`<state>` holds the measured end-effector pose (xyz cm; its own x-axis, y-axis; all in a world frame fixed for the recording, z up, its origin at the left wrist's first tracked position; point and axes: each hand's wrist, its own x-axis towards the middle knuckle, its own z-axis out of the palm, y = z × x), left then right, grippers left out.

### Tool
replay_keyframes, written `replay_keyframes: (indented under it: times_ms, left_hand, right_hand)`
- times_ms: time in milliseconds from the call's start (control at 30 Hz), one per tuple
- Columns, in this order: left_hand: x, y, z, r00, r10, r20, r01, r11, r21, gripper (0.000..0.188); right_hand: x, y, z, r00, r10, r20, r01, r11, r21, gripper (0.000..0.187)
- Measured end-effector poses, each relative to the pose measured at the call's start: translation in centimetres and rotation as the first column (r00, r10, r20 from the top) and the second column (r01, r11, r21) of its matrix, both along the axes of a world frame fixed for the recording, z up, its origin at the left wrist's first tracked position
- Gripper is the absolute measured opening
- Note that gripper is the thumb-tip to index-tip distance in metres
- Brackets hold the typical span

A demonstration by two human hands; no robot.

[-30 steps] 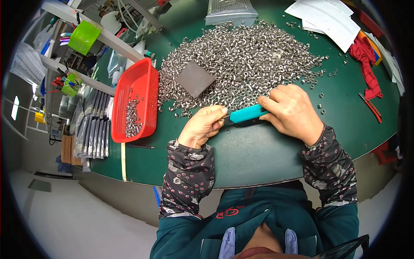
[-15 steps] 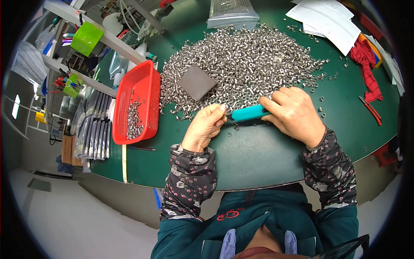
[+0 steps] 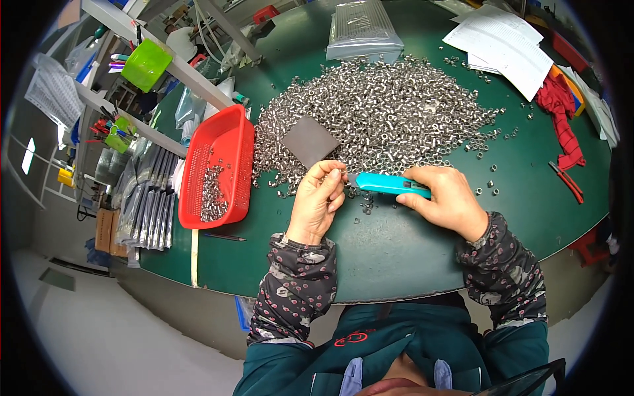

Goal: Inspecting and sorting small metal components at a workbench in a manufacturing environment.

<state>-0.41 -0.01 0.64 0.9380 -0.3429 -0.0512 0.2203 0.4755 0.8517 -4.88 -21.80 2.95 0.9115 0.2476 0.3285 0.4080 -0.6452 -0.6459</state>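
Note:
A teal utility knife (image 3: 382, 183) lies across my right hand's grip, its dark blade end pointing left. My right hand (image 3: 452, 203) is closed around the knife's rear part, thumb below and fingers above. The thumb and forefinger of my left hand (image 3: 318, 204) are pinched together right at the blade end; whatever they hold is too small or hidden to make out. Behind both hands spreads a large heap of small shiny metal rings (image 3: 383, 99). On the heap's near left side rests a dark grey square block (image 3: 310, 141). A few loose rings (image 3: 367, 206) lie below the knife.
At the left, a red plastic basket (image 3: 247, 168) holds some metal pieces. A pen (image 3: 224, 236) lies near it. Beyond the heap are a stack of clear plastic bags (image 3: 365, 30) and papers (image 3: 498, 43). Red cloth (image 3: 561, 125) and red-handled pliers (image 3: 566, 183) lie at the right.
The knife has tilted slightly, and my right hand has shifted its grip, the thumb now along the lower side. Several loose rings now show below the knife. The whole view has shifted a little.

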Motion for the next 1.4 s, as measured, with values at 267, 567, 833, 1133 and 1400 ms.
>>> replay_keyframes:
  times_ms: [267,567,833,1133,1400]
  left_hand:
    - [-0.16,-0.24,-0.07,1.0,-0.007,0.009,0.008,0.999,-0.043,0.009]
    - [-0.24,-0.26,-0.22,0.999,-0.019,0.045,0.02,0.999,-0.038,0.009]
    - [-0.31,-0.21,-0.46,0.999,0.023,0.035,-0.022,1.0,-0.02,0.01]
    - [-0.35,-0.14,-0.16,1.0,0.016,-0.015,-0.015,0.999,0.029,0.01]
    - [-0.34,-0.25,-0.11,1.0,0.015,0.008,-0.016,0.997,0.075,0.011]
  right_hand:
    - [0.11,0.16,-0.14,0.986,0.036,-0.162,-0.026,0.998,0.065,0.028]
    - [0.18,0.1,-0.52,0.976,0.068,-0.209,-0.047,0.994,0.103,0.03]
    - [0.22,0.12,-0.74,0.982,0.046,-0.183,-0.035,0.997,0.063,0.03]
    - [0.07,0.14,-0.11,0.996,0.024,-0.088,-0.027,0.999,-0.037,0.027]
    - [0.02,0.08,-0.44,1.0,-0.008,0.025,0.01,0.996,-0.083,0.027]
